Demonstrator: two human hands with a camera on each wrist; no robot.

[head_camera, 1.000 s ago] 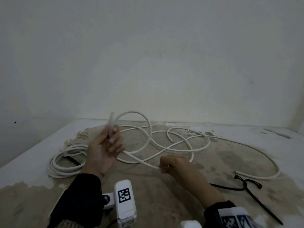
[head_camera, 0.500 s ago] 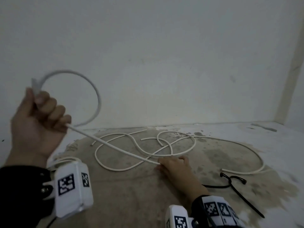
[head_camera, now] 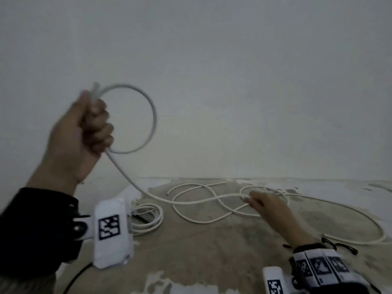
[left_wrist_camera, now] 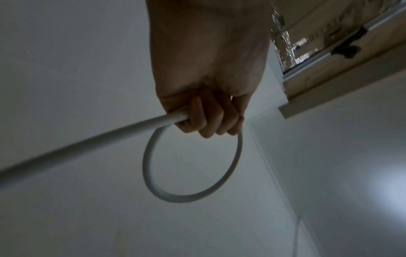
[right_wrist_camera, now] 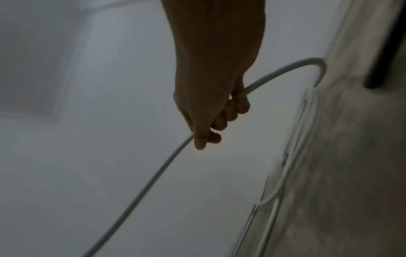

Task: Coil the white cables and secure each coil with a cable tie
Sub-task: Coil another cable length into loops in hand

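**One loop in hand, the rest of the cable loose on the floor**

While the left hand (head_camera: 78, 132) is raised with its fingers (left_wrist_camera: 204, 120) closed tight round the white cable (head_camera: 191, 201), one loop (head_camera: 146, 107) stands out from the fist. From there the cable slopes down to the right hand (head_camera: 267, 203), low over the middle of the floor (head_camera: 212, 251), fingers (right_wrist_camera: 230, 111) curled loosely about it.

Judgement: to coil well, let the line slide through the right hand, then bring up a length matching that loop and lay it into the left fist untwisted.

Obstacles: the slack crosses itself in several bends near the far wall and may snag. A finished coil (head_camera: 148, 219) lies toward the floor's left edge; black cable ties (head_camera: 337, 245) lie toward the right edge, close to the right wrist.
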